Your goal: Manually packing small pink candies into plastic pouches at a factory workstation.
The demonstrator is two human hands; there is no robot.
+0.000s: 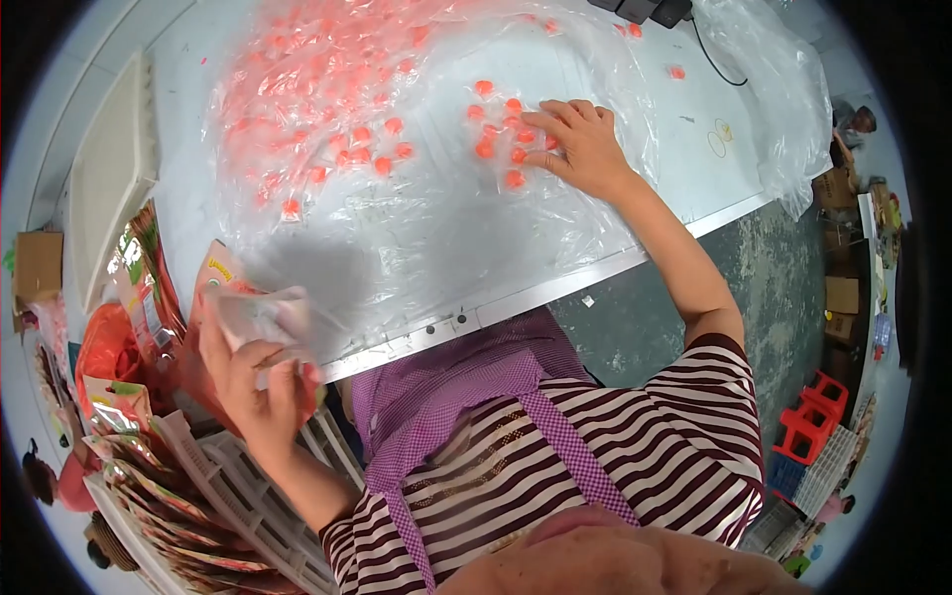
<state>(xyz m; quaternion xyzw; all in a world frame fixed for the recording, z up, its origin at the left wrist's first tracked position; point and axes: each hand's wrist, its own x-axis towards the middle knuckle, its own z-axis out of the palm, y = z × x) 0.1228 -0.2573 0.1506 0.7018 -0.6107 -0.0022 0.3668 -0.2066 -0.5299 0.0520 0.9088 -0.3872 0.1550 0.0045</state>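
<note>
Small round orange-red pieces [484, 148], apparently wrapped in clear film, lie in a loose group on a transparent plastic sheet [397, 253] on the table. Over this group spreads my right hand [585, 149], fingers apart, with fingertips and thumb touching or just above some pieces. My left hand [260, 392] is closed round a pale pinkish-white plastic packet [270, 315] at the table's near left edge; blur hides its contents. Behind that packet stands an orange printed pouch [216, 266]. A large heap of the same orange-red pieces [317, 89] covers the far left of the sheet.
A white tray [111, 188] leans along the table's left side. Many flat printed pouches [169, 506] fill a white crate [233, 486] at lower left. Black boxes with a cable [672, 12] sit at the far edge. Red stools [808, 421] and several people are farther off.
</note>
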